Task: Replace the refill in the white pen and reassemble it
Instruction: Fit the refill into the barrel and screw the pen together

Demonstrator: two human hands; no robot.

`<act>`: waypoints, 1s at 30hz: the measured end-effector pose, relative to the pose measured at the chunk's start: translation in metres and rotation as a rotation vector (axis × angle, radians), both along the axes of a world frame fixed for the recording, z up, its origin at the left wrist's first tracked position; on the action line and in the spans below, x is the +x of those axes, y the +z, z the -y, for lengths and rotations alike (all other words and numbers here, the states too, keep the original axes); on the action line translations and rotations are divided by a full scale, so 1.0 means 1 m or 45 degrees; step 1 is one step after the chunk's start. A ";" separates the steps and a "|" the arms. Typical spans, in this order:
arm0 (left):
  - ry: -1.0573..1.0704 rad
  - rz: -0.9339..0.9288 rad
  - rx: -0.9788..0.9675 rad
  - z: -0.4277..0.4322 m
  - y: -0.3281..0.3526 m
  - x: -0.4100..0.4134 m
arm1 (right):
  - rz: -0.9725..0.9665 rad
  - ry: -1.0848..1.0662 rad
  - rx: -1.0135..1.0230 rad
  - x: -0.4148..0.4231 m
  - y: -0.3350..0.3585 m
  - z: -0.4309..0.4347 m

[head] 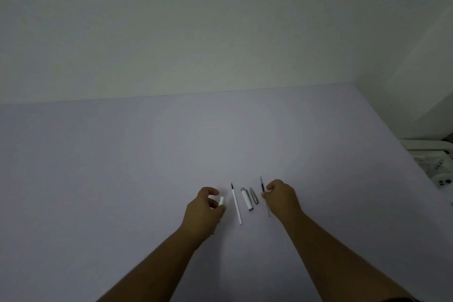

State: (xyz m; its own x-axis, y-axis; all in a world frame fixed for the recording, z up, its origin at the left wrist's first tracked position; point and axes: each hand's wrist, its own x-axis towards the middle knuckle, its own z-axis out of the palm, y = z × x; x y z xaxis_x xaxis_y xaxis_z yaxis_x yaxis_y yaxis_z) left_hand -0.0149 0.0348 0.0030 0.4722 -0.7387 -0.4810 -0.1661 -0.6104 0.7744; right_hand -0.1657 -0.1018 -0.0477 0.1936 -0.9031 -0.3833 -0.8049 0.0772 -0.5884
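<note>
The white pen lies in pieces on the pale lilac table [171,154]. My left hand [204,213] holds a short white barrel piece [221,201] between thumb and fingers. Just right of it, a long white refill [236,203] with a dark tip lies flat, pointing away from me. Beside that rest the white cap with a silver clip [246,199] and a small silver grip piece [254,195]. My right hand [282,200] pinches a thin dark-tipped refill [262,185] at its middle, its clear tail trailing toward me.
A plain wall rises behind the table's far edge. White equipment [438,167] sits off the table's right edge. The table's right side slants away from me toward the corner.
</note>
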 end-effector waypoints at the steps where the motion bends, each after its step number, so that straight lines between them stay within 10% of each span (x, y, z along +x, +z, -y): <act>1: 0.002 0.002 0.000 -0.001 0.000 0.001 | 0.000 -0.001 -0.004 0.000 0.000 -0.001; 11: 0.048 0.079 -0.006 -0.002 -0.004 0.005 | 0.020 0.048 -0.151 0.009 0.011 -0.008; 20: 0.054 0.149 -0.012 -0.003 -0.008 0.009 | -0.439 0.713 -0.323 0.054 0.009 -0.044; 30: 0.056 0.161 0.015 -0.008 -0.009 0.014 | -0.160 0.400 -0.145 0.066 0.015 -0.052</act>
